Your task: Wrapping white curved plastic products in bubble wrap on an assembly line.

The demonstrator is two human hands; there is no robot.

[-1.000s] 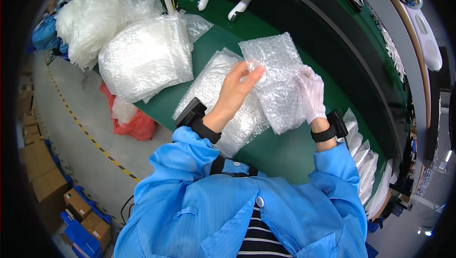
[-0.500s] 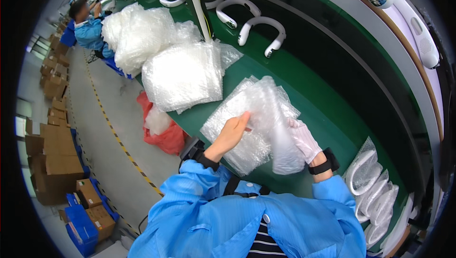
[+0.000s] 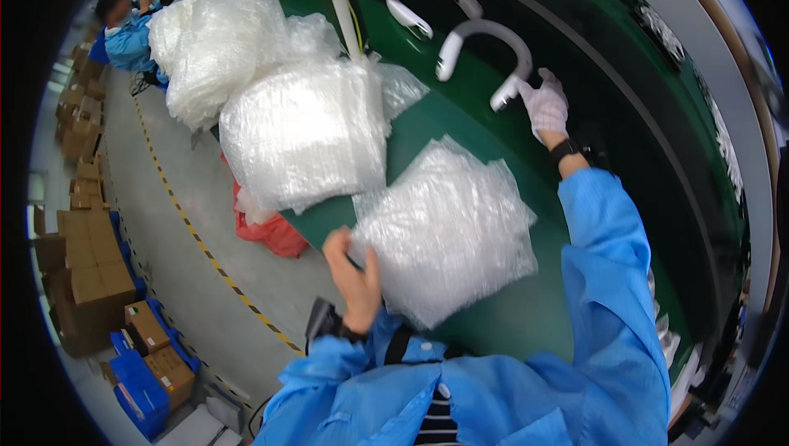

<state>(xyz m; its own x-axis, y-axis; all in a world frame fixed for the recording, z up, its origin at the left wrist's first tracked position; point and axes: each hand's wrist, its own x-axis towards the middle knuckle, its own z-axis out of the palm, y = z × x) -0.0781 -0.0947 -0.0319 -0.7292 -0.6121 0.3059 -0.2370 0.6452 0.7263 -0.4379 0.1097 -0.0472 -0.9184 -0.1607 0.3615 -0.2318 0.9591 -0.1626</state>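
Bubble wrap (image 3: 448, 232) lies crinkled near a smooth white U-shaped device (image 3: 493, 27).

Head-worn left fisheye looks down and forward, close above near side of green bench (image 3: 522, 321), wide enough to catch grey floor (image 3: 201, 191) at left.

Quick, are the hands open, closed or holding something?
Left hand: open, beside the bubble-wrap stack.
Right hand: gloved, at one end of the white U-shaped device; grip cannot be told.
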